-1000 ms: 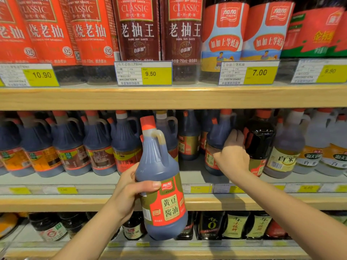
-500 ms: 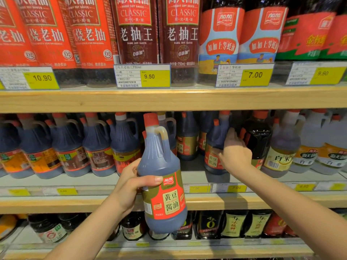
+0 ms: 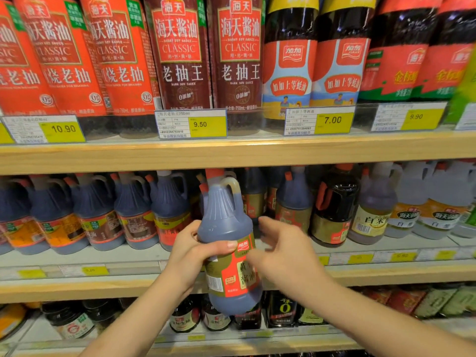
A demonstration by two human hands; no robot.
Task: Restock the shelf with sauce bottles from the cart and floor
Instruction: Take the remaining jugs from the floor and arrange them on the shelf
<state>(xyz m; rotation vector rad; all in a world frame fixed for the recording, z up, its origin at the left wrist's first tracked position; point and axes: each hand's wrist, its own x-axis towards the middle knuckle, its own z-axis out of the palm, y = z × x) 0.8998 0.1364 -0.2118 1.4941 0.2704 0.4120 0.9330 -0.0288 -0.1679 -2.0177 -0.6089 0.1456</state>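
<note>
My left hand (image 3: 192, 251) grips a soy sauce jug (image 3: 228, 243) full of dark sauce, thumb across its label, held in front of the middle shelf (image 3: 103, 284) and its row of handled jugs (image 3: 95, 215). My right hand (image 3: 283, 251), earlier on a shelved jug, has come back beside the label, fingers loose, blurred. The jug stands nearly upright, red cap up, base tilted slightly right.
</note>
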